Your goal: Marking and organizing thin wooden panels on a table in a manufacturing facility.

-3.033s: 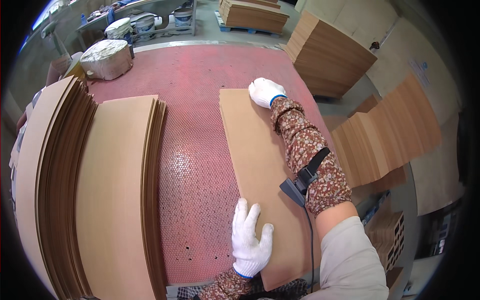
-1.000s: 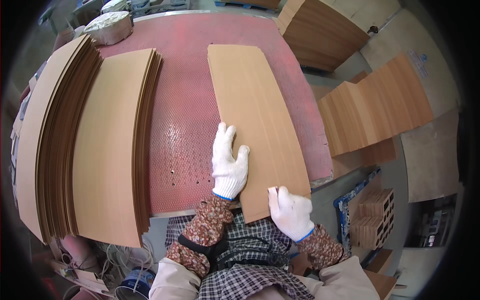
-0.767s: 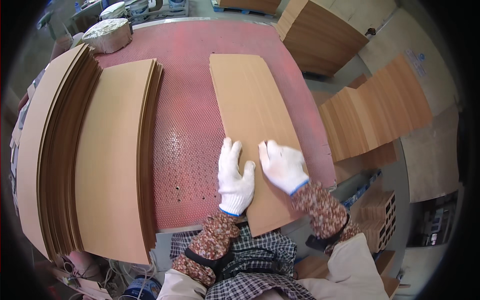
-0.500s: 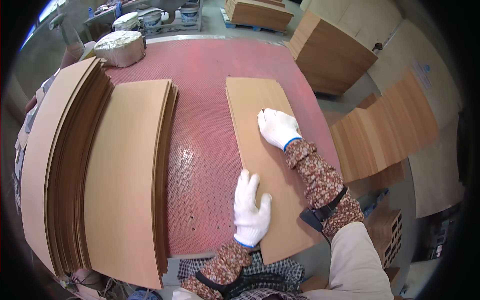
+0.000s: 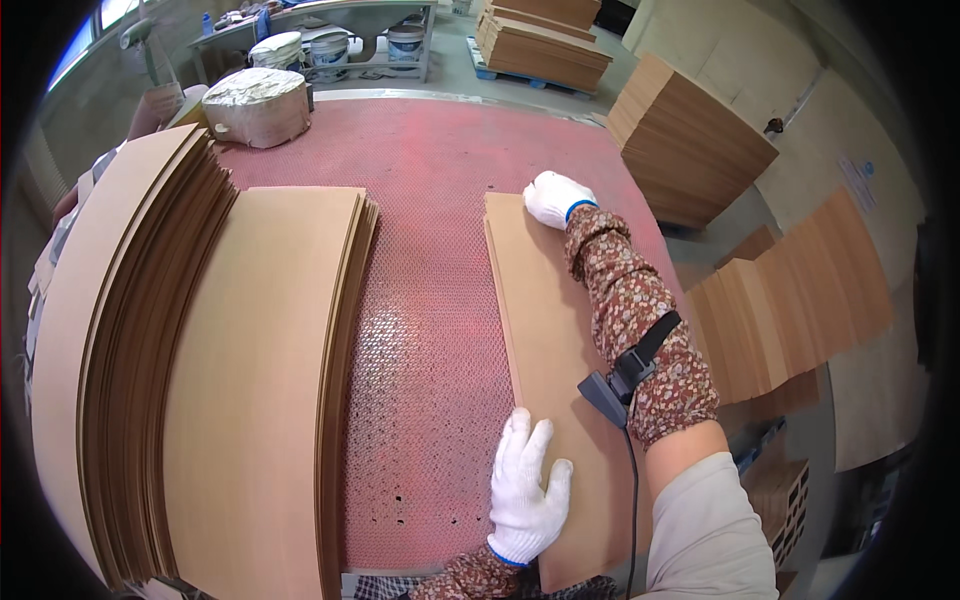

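Note:
A short stack of long light-brown wood panels [image 5: 545,330] lies lengthwise in front of me on a red, mesh-patterned work table [image 5: 430,290]. My left hand [image 5: 528,490], in a white knit glove, rests on the near part of the top panel along its left edge, fingers stretched out and thumb apart. My right hand [image 5: 558,198], gloved the same way, is closed on the top panel's surface near its far end. Its curled fingers hide whatever they may hold.
At left stand a tall stack of panels [image 5: 120,280] and a lower stack [image 5: 255,360]. A foil-topped round bundle [image 5: 258,108] sits at the far left corner. Beyond the right edge are more panel stacks [image 5: 690,145] and a fanned row of boards [image 5: 790,295]. Buckets [image 5: 405,42] stand behind.
My right hand has slid away from me along the top panel to its far end, still closed. My left hand stays flat at the near left edge. The whole view has shifted slightly.

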### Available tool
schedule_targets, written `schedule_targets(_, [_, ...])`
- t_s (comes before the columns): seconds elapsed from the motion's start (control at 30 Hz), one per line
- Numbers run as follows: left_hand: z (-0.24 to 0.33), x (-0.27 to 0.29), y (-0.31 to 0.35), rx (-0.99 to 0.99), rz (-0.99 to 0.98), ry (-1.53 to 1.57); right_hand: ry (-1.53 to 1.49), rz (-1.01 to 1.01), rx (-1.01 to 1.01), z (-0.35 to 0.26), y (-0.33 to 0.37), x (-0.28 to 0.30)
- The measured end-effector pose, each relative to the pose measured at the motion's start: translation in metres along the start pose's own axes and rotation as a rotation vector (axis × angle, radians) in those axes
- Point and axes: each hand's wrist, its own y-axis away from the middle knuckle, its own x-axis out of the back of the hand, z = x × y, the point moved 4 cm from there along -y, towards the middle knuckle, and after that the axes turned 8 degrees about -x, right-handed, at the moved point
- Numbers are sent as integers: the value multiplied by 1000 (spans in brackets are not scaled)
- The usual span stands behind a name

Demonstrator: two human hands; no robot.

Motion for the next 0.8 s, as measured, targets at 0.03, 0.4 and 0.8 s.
schedule_targets(0.03, [-1,-1,-1,-3,-5,13,7,14,-4,3,-4,0])
schedule_targets(0.4, [-31,29,-86,95,4,31,-139,80,-120,-29,22,-16])
schedule_targets(0.8, [-177,-7,-309,12,-44,94,-76,414,34,-36,40,-24])
